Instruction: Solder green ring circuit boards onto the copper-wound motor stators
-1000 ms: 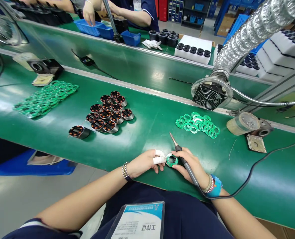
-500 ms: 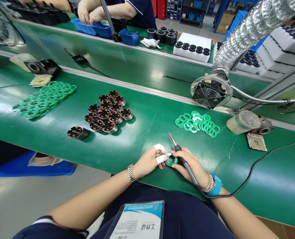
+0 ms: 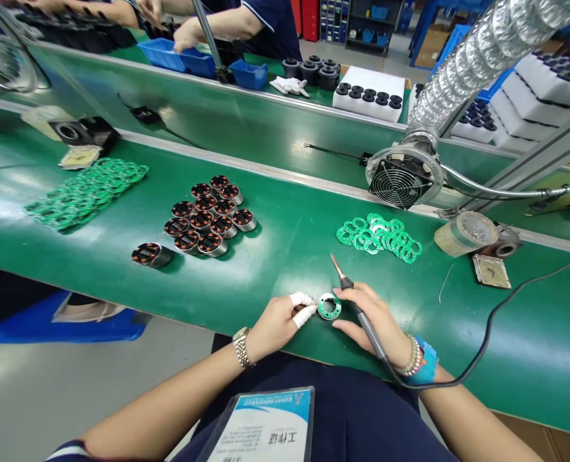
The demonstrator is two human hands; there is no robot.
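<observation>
A ring-shaped green circuit board [image 3: 329, 315] faces up near the bench's front edge, between my hands; whatever lies beneath it is hard to see. My left hand [image 3: 281, 321], white covers on thumb and forefinger, pinches at the board's left rim. Whether these fingertips grip the rim or something small is unclear. In my right hand [image 3: 376, 321] rests a soldering iron [image 3: 367, 326], its tip pointing up and away over the bench. The right thumb and forefinger spread around the board's right side, close to it.
Copper-wound motor stators [image 3: 201, 220] stand in a group at centre left. Green ring boards lie in a pile [image 3: 381, 237] at right and in stacks [image 3: 87, 192] at far left. A fume fan [image 3: 400, 183], a tub [image 3: 465, 234] and a sponge tray [image 3: 491, 271] sit right. A co-worker's hand [image 3: 187, 33] is across.
My left hand has drawn slightly left, and its fingers have straightened. The board has turned to face up more. My right fingers have spread a little; the iron stays in that hand.
</observation>
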